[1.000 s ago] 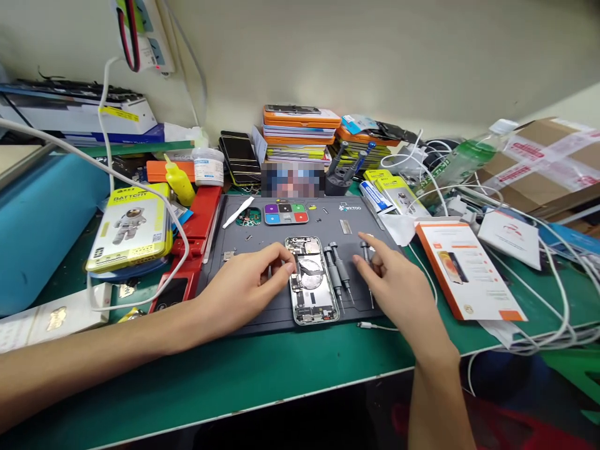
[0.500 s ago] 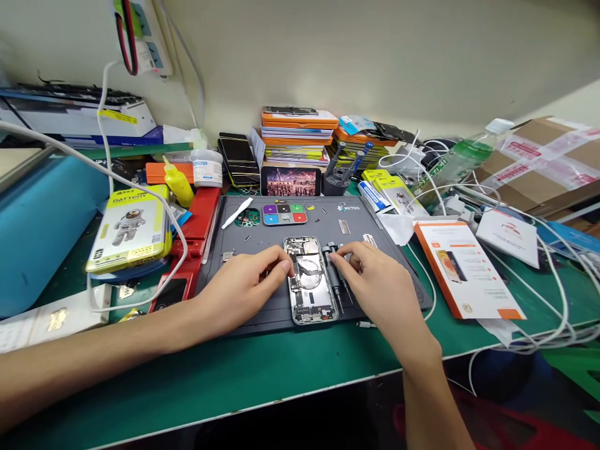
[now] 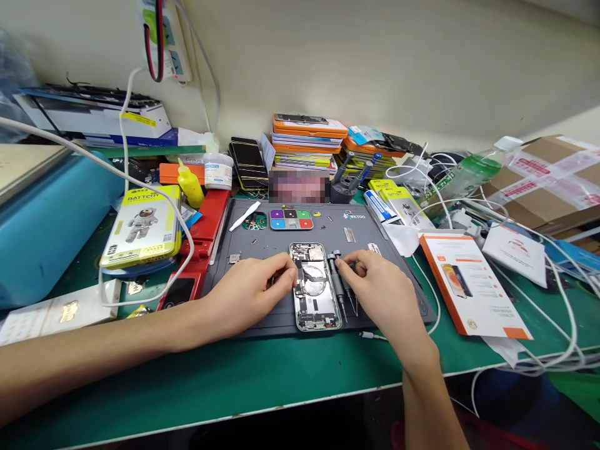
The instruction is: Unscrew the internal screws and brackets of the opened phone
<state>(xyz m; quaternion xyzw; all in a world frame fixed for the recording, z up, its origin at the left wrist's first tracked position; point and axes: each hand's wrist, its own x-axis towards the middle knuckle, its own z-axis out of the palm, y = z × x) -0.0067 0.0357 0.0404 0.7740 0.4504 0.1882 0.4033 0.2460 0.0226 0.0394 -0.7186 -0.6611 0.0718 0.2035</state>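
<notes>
An opened phone (image 3: 319,303) lies on the dark grey mat (image 3: 267,250), its inner parts and a round coil showing. At its left edge is my left hand (image 3: 255,290), thumb and fingertips pinched together; whether anything small is between them is hidden. Dark screwdrivers (image 3: 336,280) lie just right of the phone. My right hand (image 3: 379,287) is over them with its fingers curled and closed, and what they hold, if anything, cannot be made out. A small tray with coloured squares (image 3: 291,219) and a white pry tool (image 3: 244,215) lie farther back.
Left of the mat stand a yellow battery box (image 3: 143,228), a yellow bottle (image 3: 190,185) and a red holder (image 3: 206,231). Behind are stacked boxes (image 3: 307,140) and a tool holder (image 3: 344,187). To the right lie an orange-white box (image 3: 473,284) and white cables (image 3: 565,294).
The view has shifted, so the scene sits slightly lower and to the right. Both hands keep nearly the same places beside the phone and the screwdrivers.
</notes>
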